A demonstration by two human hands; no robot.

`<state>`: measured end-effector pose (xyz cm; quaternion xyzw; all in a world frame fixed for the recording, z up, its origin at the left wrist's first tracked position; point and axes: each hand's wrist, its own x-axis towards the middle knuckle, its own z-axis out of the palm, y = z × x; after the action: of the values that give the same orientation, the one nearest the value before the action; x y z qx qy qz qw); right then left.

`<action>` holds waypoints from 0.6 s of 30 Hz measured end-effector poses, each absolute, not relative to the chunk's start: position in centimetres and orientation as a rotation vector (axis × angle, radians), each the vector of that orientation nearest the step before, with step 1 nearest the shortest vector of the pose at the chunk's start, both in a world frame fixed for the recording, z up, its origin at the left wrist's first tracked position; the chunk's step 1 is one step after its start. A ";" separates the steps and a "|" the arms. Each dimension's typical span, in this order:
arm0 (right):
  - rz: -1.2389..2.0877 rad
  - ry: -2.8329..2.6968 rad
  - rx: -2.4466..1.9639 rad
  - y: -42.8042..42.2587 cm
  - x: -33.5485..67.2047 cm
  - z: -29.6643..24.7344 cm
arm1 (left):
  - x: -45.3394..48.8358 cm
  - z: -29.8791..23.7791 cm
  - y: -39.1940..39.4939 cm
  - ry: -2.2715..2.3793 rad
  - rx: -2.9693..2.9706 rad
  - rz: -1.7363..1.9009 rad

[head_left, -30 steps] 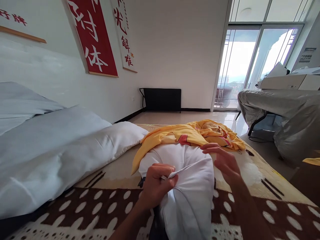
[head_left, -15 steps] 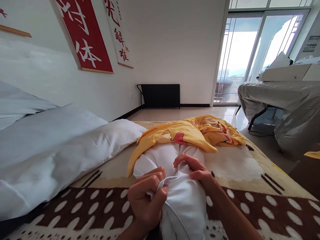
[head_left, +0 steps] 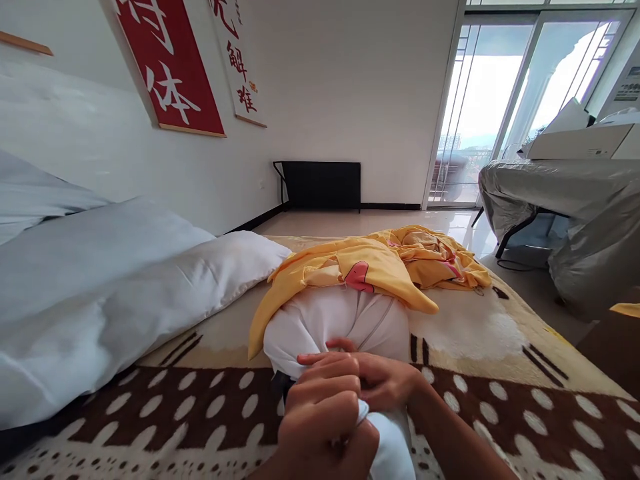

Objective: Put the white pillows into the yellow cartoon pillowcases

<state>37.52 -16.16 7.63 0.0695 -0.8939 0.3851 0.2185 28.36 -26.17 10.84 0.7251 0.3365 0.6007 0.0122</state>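
Note:
A white pillow in a white cover (head_left: 330, 320) lies lengthwise on the patterned blanket (head_left: 190, 407) in front of me. My left hand (head_left: 325, 417) is closed in a fist on the near end of the white cover. My right hand (head_left: 387, 380) is pressed against it, fingers curled round the same bunched fabric. A yellow cartoon-print cloth (head_left: 380, 267) is draped over the pillow's far end.
A large white pillow (head_left: 125, 293) lies to the left against the wall. A table under a grey cover (head_left: 565, 200) stands at the right with a white box on it. A black rack (head_left: 323, 183) stands by the far wall, next to glass doors.
My right hand came in from open above the pillow and closed on the cover beside my left. Both hands drew the cover's near end toward me.

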 end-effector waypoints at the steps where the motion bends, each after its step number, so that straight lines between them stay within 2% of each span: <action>1: 1.054 -2.439 0.141 -16.3 37.3 7.5 | 28.3 10.7 -26.2 1.070 2.236 1.918; 6: 1.033 -2.112 0.080 -17.0 36.4 6.9 | 27.3 11.0 -25.9 1.149 2.236 1.941; 11: 1.241 -1.842 -0.160 -16.1 37.6 7.1 | 22.2 13.1 -24.3 1.222 2.300 1.344; 14: 1.306 -1.807 -0.209 -15.6 38.5 7.7 | 19.2 13.3 -22.0 1.352 2.226 1.160; 18: 1.372 -1.699 -0.210 -15.6 38.8 8.4 | 19.0 11.4 -18.9 1.208 2.396 0.993</action>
<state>38.84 -15.60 8.44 -0.0850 -0.6891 0.5566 0.4563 18.96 -18.93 11.38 0.8292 0.4180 0.3438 0.1397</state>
